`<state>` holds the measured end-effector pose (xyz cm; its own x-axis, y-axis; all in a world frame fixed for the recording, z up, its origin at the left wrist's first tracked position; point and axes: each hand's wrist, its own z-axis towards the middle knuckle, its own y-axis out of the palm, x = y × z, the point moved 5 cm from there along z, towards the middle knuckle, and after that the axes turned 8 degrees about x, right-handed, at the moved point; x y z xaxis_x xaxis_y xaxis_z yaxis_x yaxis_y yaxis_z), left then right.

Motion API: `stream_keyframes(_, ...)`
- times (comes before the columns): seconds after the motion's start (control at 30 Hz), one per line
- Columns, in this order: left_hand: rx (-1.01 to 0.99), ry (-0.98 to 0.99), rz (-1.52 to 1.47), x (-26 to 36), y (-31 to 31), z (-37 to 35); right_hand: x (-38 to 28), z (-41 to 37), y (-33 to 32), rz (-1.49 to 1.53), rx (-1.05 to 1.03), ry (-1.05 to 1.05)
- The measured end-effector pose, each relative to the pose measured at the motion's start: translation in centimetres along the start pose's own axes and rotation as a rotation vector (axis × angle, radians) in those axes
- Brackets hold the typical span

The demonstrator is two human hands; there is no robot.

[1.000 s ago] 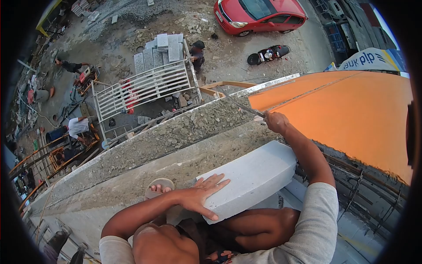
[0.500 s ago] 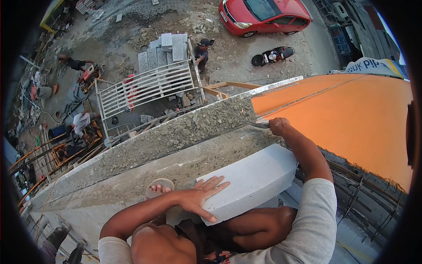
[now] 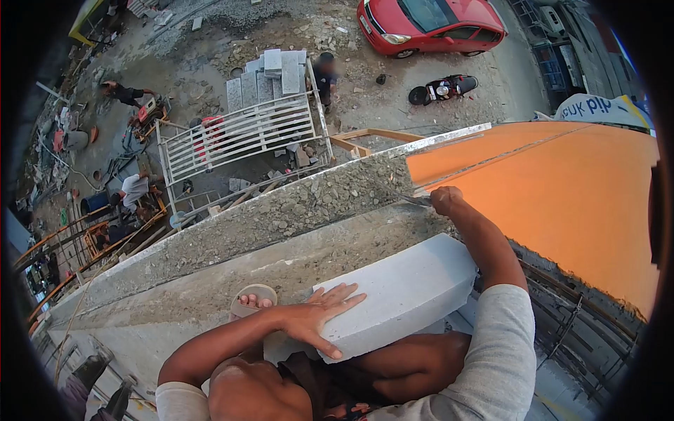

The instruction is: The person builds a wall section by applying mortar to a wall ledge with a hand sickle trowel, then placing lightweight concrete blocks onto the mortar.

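Note:
A pale grey block (image 3: 400,291) lies tilted across my lap and the ledge. My left hand (image 3: 324,316) rests on its left end with the fingers spread and the thumb down the near side. My right hand (image 3: 446,201) is closed round the handle of a trowel (image 3: 414,200), beyond the block's far right corner. The trowel's blade lies low against the rough mortar (image 3: 302,200) on the ledge and is hard to make out.
My sandalled foot (image 3: 254,300) stands on the ledge. An orange surface (image 3: 547,196) is at the right, with steel bars (image 3: 569,309) below it. Far below are a white metal frame (image 3: 239,137), stacked blocks (image 3: 270,81), a red car (image 3: 435,27), a motorcycle (image 3: 444,90) and several people.
The view has shifted slightly, so the ground scene sits a little further right. The person beside the stacked blocks has changed posture. Both my hands keep nearly the same places.

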<state>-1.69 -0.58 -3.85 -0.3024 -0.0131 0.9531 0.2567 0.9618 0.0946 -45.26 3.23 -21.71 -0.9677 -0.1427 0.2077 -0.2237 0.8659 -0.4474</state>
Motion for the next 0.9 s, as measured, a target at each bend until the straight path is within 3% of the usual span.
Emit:
stream_keyframes(0.1,-0.010,-0.011,-0.031,0.1,0.6,0.0,-1.2,0.0,-1.9,0.101,0.103,-0.010)
stream_keyframes(0.17,0.004,0.004,-0.009,0.2,0.1,0.1,-1.6,-1.4,-5.7,0.255,0.341,0.098)
stream_keyframes(0.3,0.000,0.010,-0.004,0.3,0.0,0.2,-1.1,-2.5,-4.8,0.341,0.365,0.142)
stream_keyframes(0.37,-0.004,-0.004,-0.015,0.2,0.1,0.2,0.1,-0.9,-0.5,0.033,0.054,0.053)
stream_keyframes(0.5,-0.007,-0.013,-0.034,0.1,0.3,0.1,-0.1,-1.0,-2.7,0.091,0.049,0.005)
stream_keyframes(0.57,0.001,0.011,-0.009,0.1,0.1,0.1,-0.9,-2.2,-6.4,0.248,0.285,0.102)
stream_keyframes(0.67,-0.006,0.011,-0.014,0.2,0.1,0.2,-1.5,-2.8,-5.9,0.356,0.331,0.161)
stream_keyframes(0.7,-0.007,0.012,-0.008,0.2,0.0,0.2,-0.9,-2.7,-4.9,0.357,0.335,0.165)
stream_keyframes(0.77,-0.013,-0.002,-0.014,0.2,0.1,0.3,0.0,-2.8,-2.4,0.105,0.089,0.108)
stream_keyframes(0.9,0.001,-0.007,-0.038,0.2,-0.1,0.4,0.0,-1.7,-3.3,0.055,0.217,0.143)
